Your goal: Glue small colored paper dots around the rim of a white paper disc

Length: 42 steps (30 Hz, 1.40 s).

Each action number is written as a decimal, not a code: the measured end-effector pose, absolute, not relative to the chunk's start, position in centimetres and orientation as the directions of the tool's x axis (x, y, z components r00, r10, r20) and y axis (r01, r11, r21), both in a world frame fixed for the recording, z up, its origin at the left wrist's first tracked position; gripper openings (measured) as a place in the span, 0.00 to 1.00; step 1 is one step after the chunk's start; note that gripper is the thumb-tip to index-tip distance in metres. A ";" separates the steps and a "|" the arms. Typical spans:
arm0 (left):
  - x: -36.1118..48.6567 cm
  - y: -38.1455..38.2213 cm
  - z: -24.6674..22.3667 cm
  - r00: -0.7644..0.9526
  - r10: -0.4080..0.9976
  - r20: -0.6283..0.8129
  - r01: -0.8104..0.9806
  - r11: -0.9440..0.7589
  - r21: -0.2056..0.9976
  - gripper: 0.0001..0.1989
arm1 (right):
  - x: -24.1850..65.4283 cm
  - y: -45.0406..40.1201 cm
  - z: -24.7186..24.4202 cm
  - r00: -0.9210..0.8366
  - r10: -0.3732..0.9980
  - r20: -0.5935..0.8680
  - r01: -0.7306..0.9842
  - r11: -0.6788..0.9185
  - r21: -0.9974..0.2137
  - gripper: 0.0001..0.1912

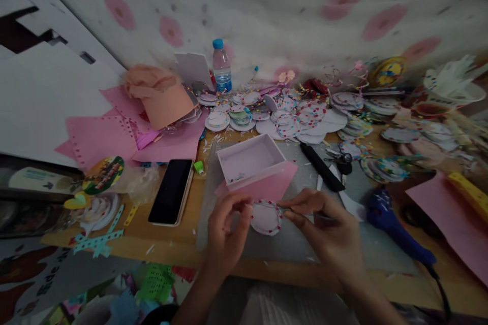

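A small white paper disc [266,217] with a string of red beads round its rim is held up over the grey mat [263,250]. My left hand [227,228] pinches its left edge between thumb and fingers. At the right edge, my right hand [324,226] is closed in a pinch, its fingertips on what looks like the end of the bead string; the exact thing between them is too small to make out. Just beyond the hands stands an open white box [252,159] with a few tiny bits inside, on a sheet of pink paper [280,183].
A blue glue gun [398,228] lies at right, with black-handled scissors [322,166] nearer the middle. A phone [171,191] rests at left. Along the back are piles of beaded discs [287,122], a water bottle [221,67] and a peach cap [162,96].
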<state>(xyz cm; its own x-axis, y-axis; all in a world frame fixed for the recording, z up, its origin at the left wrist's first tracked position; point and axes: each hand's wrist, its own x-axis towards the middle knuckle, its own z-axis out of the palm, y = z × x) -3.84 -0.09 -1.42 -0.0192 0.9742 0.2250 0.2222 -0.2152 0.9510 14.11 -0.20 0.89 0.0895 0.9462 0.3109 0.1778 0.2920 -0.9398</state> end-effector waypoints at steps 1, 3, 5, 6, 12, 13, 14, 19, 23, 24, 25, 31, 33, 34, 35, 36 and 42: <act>-3.6 -0.3 -0.9 -0.003 0.976 0.217 0.206 -0.212 0.955 0.07 | 14.0 -0.5 0.9 0.083 0.949 0.303 0.168 0.286 -0.943 0.08; -3.3 -0.6 -0.4 0.005 0.978 0.209 0.187 -0.206 0.961 0.06 | 13.9 -1.0 0.8 0.076 0.954 0.290 0.140 0.278 -0.950 0.08; -3.2 -0.8 -0.3 -0.017 0.984 0.180 0.151 -0.175 0.973 0.06 | 13.9 -1.3 0.9 0.076 0.958 0.278 0.114 0.268 -0.957 0.09; -3.2 -0.9 -0.3 -0.032 0.988 0.153 0.123 -0.148 0.981 0.06 | 13.9 -1.4 0.9 0.083 0.958 0.274 0.104 0.265 -0.959 0.09; -3.2 -1.5 -1.1 -0.148 0.987 -0.058 -0.058 0.050 0.997 0.10 | 14.1 -2.1 1.1 0.170 0.960 0.222 0.014 0.222 -0.975 0.09; -3.2 -1.7 -1.1 -0.157 0.984 -0.084 -0.072 0.074 0.995 0.10 | 14.2 -2.2 1.2 0.178 0.960 0.218 0.003 0.221 -0.975 0.09; -3.2 -1.8 -1.1 -0.156 0.982 -0.107 -0.078 0.095 0.992 0.10 | 14.2 -2.3 1.2 0.182 0.959 0.216 0.000 0.219 -0.976 0.09; -3.0 -2.1 -0.4 -0.110 0.988 -0.112 -0.063 0.105 0.992 0.09 | 14.0 -2.6 1.4 0.177 0.962 0.206 0.062 0.199 -0.978 0.08; -2.9 -2.1 0.0 -0.081 0.994 -0.075 -0.025 0.073 0.997 0.08 | 13.9 -2.6 1.4 0.187 0.964 0.188 0.076 0.177 -0.981 0.08; -2.9 -2.0 0.1 -0.078 0.995 -0.067 -0.018 0.066 0.998 0.08 | 13.9 -2.6 1.3 0.188 0.964 0.189 0.077 0.178 -0.981 0.08; -2.9 -2.0 0.1 -0.077 0.995 -0.063 -0.012 0.062 0.998 0.08 | 13.9 -2.6 1.3 0.186 0.963 0.193 0.079 0.181 -0.980 0.09; -2.8 -2.0 0.3 -0.067 0.996 -0.062 -0.010 0.061 0.998 0.07 | 14.0 -2.7 1.2 0.172 0.971 0.166 0.066 0.157 -0.985 0.09; -2.8 -1.9 0.3 -0.060 0.996 -0.064 -0.020 0.063 0.998 0.07 | 14.0 -2.6 1.1 0.172 0.972 0.159 0.049 0.152 -0.987 0.09; -2.9 -1.9 0.3 -0.059 0.996 -0.068 -0.030 0.067 0.997 0.07 | 14.0 -2.5 1.1 0.173 0.973 0.156 0.041 0.151 -0.988 0.09; -2.9 -1.9 0.1 -0.063 0.995 -0.078 -0.041 0.076 0.996 0.08 | 14.0 -2.5 1.0 0.177 0.972 0.156 0.035 0.152 -0.988 0.09; -3.0 -1.8 -0.1 -0.074 0.993 -0.094 -0.054 0.090 0.994 0.08 | 14.1 -2.4 0.9 0.185 0.970 0.158 0.034 0.155 -0.987 0.09; -4.1 -0.4 -3.7 -0.146 0.950 -0.277 -0.202 0.246 0.948 0.13 | 14.8 -2.5 0.2 0.297 0.931 0.212 0.083 0.196 -0.977 0.08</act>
<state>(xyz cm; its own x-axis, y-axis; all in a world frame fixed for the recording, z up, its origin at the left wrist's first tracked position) -4.10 -0.43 -3.70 -0.1460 0.9496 -0.2774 -0.2015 0.2460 0.9481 14.84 -2.48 0.15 0.2966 0.9312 0.2119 0.0832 0.1959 -0.9771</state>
